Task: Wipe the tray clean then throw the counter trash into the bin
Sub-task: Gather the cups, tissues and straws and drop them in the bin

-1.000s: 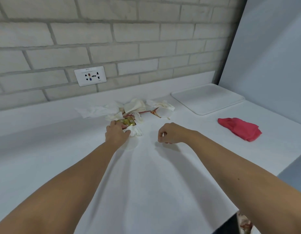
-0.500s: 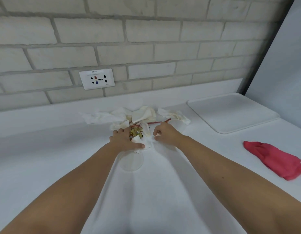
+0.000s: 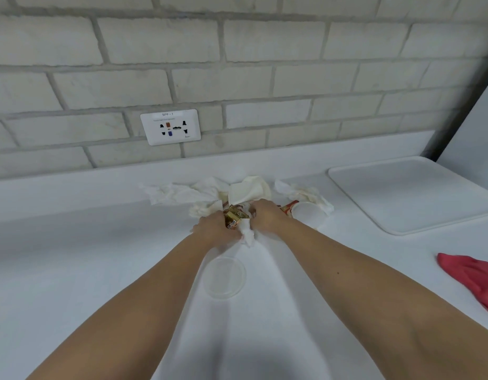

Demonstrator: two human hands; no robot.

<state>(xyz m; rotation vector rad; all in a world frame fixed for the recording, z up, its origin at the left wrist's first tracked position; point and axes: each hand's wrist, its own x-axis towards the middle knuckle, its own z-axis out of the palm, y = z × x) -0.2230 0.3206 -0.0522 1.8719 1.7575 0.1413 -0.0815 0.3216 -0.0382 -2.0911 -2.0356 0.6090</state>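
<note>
Trash pile (image 3: 237, 193) of crumpled napkins, mid-counter (image 3: 73, 256) against the backsplash, below a wall outlet (image 3: 170, 127). Left hand (image 3: 215, 229) curled round a gold wrapper (image 3: 233, 216) at the heap's near edge; right hand (image 3: 267, 218) just beside, fingers bent into a white tissue wad (image 3: 247, 234). Toppled paper cup (image 3: 308, 215) touching the pile's right side. Clear lid (image 3: 223, 277) flat between the forearms. White tray (image 3: 412, 193) far right, well apart; red cloth (image 3: 472, 278) nearer, at the right edge.

A white worktop (image 3: 73, 270) and white tray (image 3: 412, 193) are seen. Crumpled white tissues (image 3: 179, 192), a gold wrapper (image 3: 233, 216) and a red cloth (image 3: 472, 278) are shown against pale grey brick (image 3: 264, 64).
</note>
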